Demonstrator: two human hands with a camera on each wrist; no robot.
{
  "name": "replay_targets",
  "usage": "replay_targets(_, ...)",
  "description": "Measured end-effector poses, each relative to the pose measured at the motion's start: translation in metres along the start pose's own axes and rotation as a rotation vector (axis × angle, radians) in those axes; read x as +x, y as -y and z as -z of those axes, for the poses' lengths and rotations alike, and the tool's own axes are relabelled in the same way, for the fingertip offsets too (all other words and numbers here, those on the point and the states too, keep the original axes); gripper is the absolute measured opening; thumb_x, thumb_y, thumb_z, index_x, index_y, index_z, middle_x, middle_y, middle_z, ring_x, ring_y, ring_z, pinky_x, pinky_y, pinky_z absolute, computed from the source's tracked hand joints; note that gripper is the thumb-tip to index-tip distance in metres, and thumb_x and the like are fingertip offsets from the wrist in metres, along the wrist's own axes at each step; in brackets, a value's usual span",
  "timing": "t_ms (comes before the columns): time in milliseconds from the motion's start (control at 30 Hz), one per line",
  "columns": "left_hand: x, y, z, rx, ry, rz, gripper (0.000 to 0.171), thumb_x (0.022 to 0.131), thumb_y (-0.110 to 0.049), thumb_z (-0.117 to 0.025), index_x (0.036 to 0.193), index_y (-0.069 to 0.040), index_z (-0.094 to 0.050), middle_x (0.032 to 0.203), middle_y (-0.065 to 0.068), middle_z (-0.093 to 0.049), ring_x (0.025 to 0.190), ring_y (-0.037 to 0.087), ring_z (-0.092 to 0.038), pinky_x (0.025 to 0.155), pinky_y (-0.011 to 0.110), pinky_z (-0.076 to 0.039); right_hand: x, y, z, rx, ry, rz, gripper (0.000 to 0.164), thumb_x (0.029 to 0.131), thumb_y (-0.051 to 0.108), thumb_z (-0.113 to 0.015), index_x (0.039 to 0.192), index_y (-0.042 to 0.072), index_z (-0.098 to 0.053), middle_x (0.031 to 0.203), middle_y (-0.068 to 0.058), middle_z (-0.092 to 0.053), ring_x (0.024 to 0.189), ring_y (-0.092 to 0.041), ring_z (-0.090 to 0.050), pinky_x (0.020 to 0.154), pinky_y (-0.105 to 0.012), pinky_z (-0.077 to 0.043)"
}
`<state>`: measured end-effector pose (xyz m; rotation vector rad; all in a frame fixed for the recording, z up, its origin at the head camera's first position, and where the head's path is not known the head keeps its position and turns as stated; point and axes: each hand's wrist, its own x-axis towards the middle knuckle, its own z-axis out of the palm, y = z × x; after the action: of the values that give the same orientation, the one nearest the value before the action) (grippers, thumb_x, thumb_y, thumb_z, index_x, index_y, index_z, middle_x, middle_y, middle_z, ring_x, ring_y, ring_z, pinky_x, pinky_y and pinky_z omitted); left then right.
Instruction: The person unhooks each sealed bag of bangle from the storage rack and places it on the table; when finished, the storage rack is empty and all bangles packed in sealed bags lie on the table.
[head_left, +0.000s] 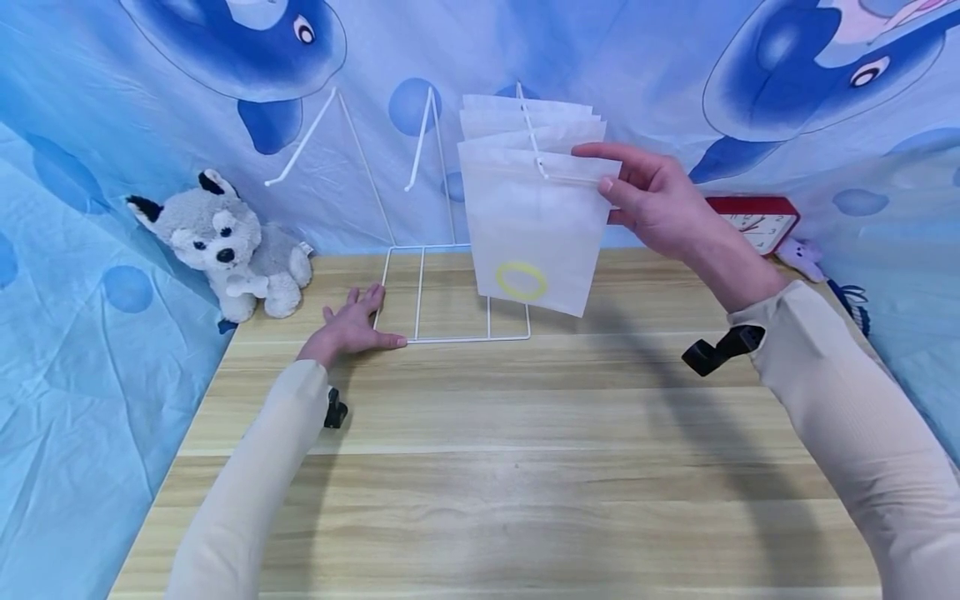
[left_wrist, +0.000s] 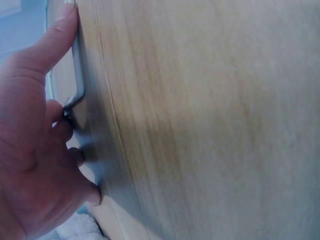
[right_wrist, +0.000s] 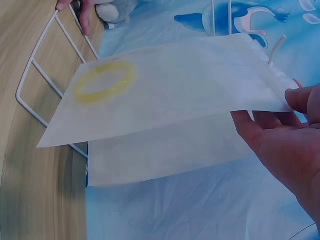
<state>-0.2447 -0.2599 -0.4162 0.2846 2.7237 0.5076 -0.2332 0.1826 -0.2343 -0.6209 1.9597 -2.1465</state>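
Observation:
A white wire rack (head_left: 465,339) with three upward-slanting prongs stands toward the back of the wooden table. Several white pouches hang from its right prong (head_left: 529,125). The front pouch (head_left: 536,221) has a yellow ring (head_left: 501,277) showing low on it. My right hand (head_left: 652,196) pinches this pouch's upper right edge between thumb and fingers. In the right wrist view the front pouch (right_wrist: 175,85) tilts away from another pouch (right_wrist: 165,155) behind it. My left hand (head_left: 348,327) rests with spread fingers at the rack's front left corner, the thumb along the front wire.
A grey and white plush husky (head_left: 232,242) sits on the table's back left. A red-framed clock (head_left: 765,225) and a small purple plush (head_left: 802,257) are at the back right. Blue patterned cloth (head_left: 375,50) hangs behind and at the sides. The rack's left and middle prongs stick up.

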Motion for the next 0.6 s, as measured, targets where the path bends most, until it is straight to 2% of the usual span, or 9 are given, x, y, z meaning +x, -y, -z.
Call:
replay_targets(167, -0.001, -0.002, 0.0, 0.0, -0.001, 0.001, 0.12, 0.082, -0.062, -0.073, 0.16, -0.003, -0.005, 0.166, 0.015, -0.001, 0.148, 0.044, 0.009, 0.103, 0.078, 0.009, -0.002, 0.002, -0.001, 0.055, 0.014, -0.01, 0.038, 0.103, 0.0, -0.049, 0.138, 0.009, -0.062, 0.135, -0.018, -0.052, 0.112, -0.032, -0.059, 0.085, -0.033, -0.057)
replay_targets(267, -0.001, -0.003, 0.0, -0.004, -0.004, 0.001, 0.119, 0.082, -0.061, -0.073, 0.16, -0.002, -0.005, 0.166, 0.016, -0.002, 0.148, 0.045, 0.009, 0.103, 0.078, 0.01, -0.005, 0.004, -0.002, 0.1, 0.023, -0.018, 0.037, 0.103, 0.0, -0.05, 0.137, 0.008, -0.062, 0.138, -0.019, -0.049, 0.114, -0.033, -0.058, 0.086, -0.035, -0.057)
replay_targets(600, -0.002, -0.004, 0.0, -0.005, -0.001, 0.01, 0.119, 0.082, -0.061, -0.073, 0.16, -0.003, -0.004, 0.166, 0.014, -0.002, 0.148, 0.044, 0.009, 0.103, 0.078, 0.009, -0.016, 0.009, 0.002, 0.216, 0.078, -0.003, 0.034, 0.101, 0.0, -0.054, 0.133, 0.004, -0.064, 0.126, -0.02, -0.057, 0.103, -0.03, -0.064, 0.079, -0.033, -0.058)
